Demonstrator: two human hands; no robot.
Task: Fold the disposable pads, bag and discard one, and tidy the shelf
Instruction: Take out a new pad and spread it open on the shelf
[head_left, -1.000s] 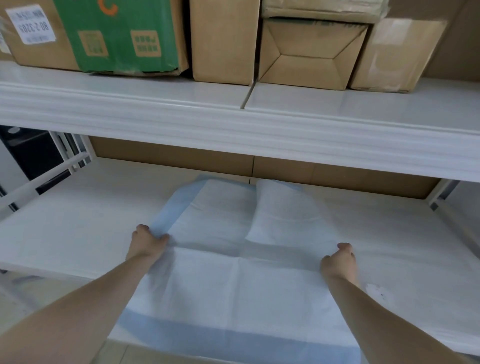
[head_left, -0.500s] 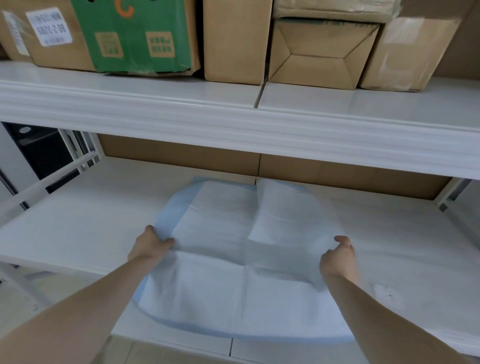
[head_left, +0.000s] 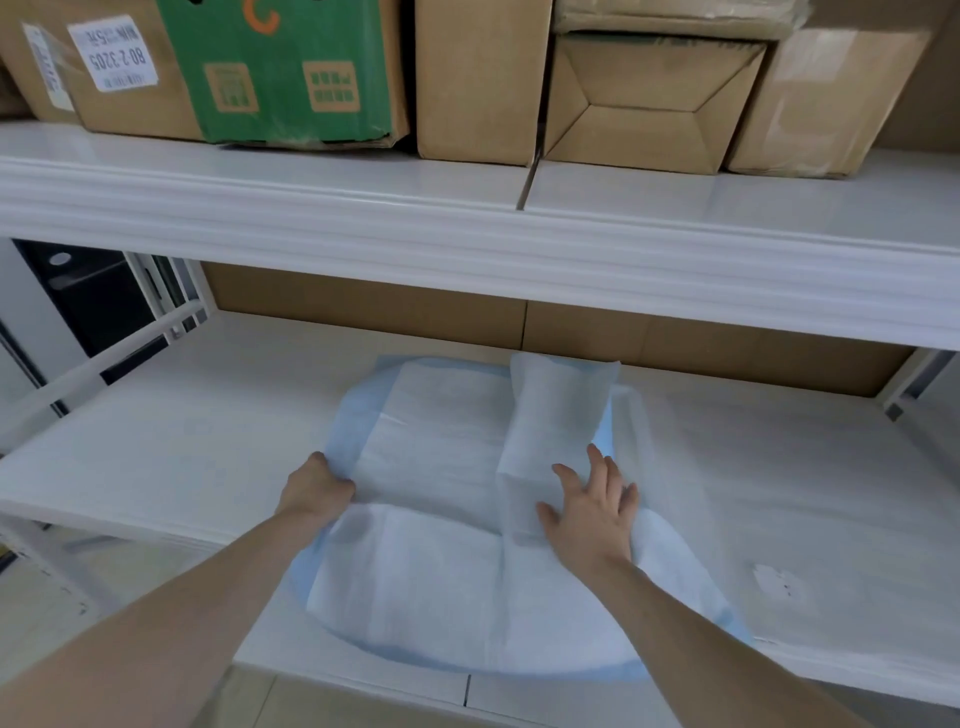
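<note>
A white disposable pad (head_left: 431, 571) with a pale blue border lies spread on the lower white shelf (head_left: 171, 457), its near edge reaching the shelf front. A folded strip of pad (head_left: 558, 410) lies over its right half, running toward the back. My left hand (head_left: 317, 486) grips the pad's left edge, fingers curled round the blue border. My right hand (head_left: 592, 512) lies flat on the pad, fingers spread, pressing beside the folded strip.
The upper shelf (head_left: 467, 228) juts out above the pad. On it stand a green-and-brown carton (head_left: 280, 67) and several plain cardboard boxes (head_left: 649, 98). Brown board (head_left: 363, 306) backs the lower shelf. A scuffed patch (head_left: 776, 582) marks the shelf at right. A white frame (head_left: 130, 343) stands left.
The pad has slid further onto the shelf. My right hand let go of the right edge, moved inward and opened flat on the pad. My left hand keeps its grip.
</note>
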